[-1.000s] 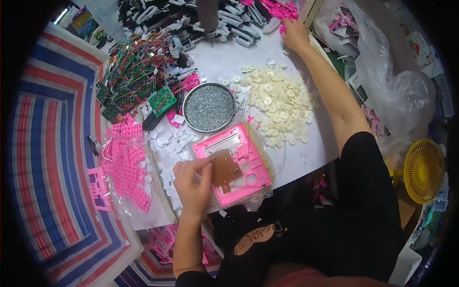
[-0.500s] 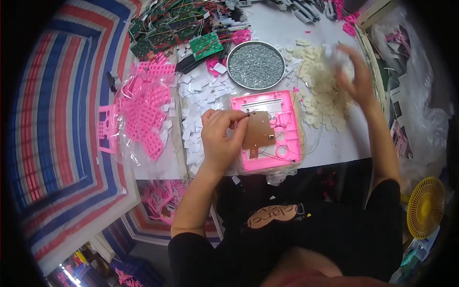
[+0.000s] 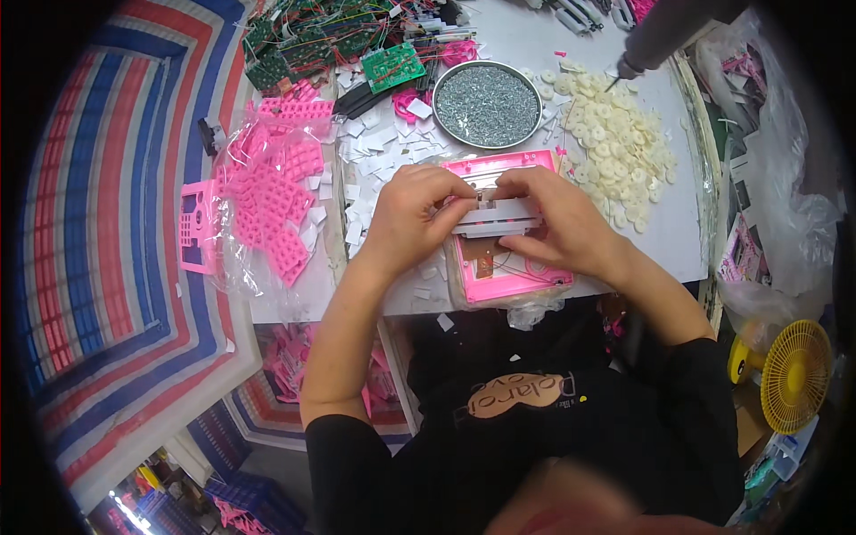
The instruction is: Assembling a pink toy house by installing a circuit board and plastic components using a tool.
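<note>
The right hand (image 3: 566, 227) is grasping a white, bar-shaped plastic part (image 3: 496, 215) between thumb and fingers. The left hand (image 3: 412, 214) is pinching thumb and fingertips together at that part's left end; whether they are gripping the part itself, I cannot tell. The part is sitting over a bright pink, rectangular plastic housing (image 3: 519, 286), which is lying open on the white-topped bench (image 3: 669, 236). A brown, flat circuit board (image 3: 482, 247) is showing just below the part, inside the housing.

Beyond the housing, a round, metal-rimmed dish (image 3: 435, 100) is holding small silvery screws (image 3: 489, 105). To its right, cream-coloured plastic discs (image 3: 620, 143) are lying heaped, and a dark, thin-tipped power screwdriver (image 3: 660, 43) is hanging above them. Small white rectangular pieces (image 3: 392, 141) are lying scattered left of the dish.
</note>
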{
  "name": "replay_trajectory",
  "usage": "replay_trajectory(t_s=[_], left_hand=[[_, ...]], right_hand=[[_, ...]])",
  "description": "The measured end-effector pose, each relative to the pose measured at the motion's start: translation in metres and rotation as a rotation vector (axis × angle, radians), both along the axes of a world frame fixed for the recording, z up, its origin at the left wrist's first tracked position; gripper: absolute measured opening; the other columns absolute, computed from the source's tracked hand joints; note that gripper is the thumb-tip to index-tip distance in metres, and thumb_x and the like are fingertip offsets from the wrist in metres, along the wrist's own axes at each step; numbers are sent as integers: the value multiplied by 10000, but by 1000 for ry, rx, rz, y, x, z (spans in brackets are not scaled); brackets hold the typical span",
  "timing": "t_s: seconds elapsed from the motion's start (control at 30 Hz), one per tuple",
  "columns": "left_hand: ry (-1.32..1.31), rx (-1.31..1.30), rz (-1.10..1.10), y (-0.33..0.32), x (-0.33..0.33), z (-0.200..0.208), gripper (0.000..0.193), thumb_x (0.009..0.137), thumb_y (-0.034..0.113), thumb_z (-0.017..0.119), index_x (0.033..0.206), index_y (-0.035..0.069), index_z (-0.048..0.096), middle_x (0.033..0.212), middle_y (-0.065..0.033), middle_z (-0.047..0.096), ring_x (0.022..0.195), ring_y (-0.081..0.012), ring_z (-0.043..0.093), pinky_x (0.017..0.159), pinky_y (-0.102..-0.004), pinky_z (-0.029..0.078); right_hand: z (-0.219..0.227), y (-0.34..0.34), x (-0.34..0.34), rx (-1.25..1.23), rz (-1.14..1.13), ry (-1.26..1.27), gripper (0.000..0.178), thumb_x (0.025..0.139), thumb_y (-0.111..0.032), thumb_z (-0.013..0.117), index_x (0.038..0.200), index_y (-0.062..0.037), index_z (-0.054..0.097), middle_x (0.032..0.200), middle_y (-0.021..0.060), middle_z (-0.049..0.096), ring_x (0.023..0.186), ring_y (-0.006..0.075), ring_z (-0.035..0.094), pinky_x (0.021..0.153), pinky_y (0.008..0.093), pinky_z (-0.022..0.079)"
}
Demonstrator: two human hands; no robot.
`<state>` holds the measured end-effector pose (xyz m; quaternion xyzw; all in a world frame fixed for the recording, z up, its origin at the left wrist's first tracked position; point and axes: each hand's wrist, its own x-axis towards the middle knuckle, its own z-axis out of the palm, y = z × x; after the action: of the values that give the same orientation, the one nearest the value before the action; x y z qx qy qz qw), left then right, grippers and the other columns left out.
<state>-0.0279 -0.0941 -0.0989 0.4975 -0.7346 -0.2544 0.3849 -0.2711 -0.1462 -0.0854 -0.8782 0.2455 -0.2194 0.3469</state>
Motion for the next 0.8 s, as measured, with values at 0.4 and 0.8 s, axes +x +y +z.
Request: replay_trajectory(t_s=[0.4,0.8], left_hand=[[-315,-168,-216,8,-1,13,162,794,69,758,942,97,700,897,-54,707,839,-272,659,785,-384,496],[-34,134,-173,0,12,5,166,834,5,729,994,48,740,873,-99,706,736,-219,660,657,-321,517]], right_hand=[[4,-11,1,-119,271,39,480,724,-165,827,1143,-52,623,1094,124,650,1045,349,598,876,447,525],[12,-15,9,-231,229,93,517,672,-138,846,1120,-49,603,1077,97,645,1019,327,592,858,421,532]])
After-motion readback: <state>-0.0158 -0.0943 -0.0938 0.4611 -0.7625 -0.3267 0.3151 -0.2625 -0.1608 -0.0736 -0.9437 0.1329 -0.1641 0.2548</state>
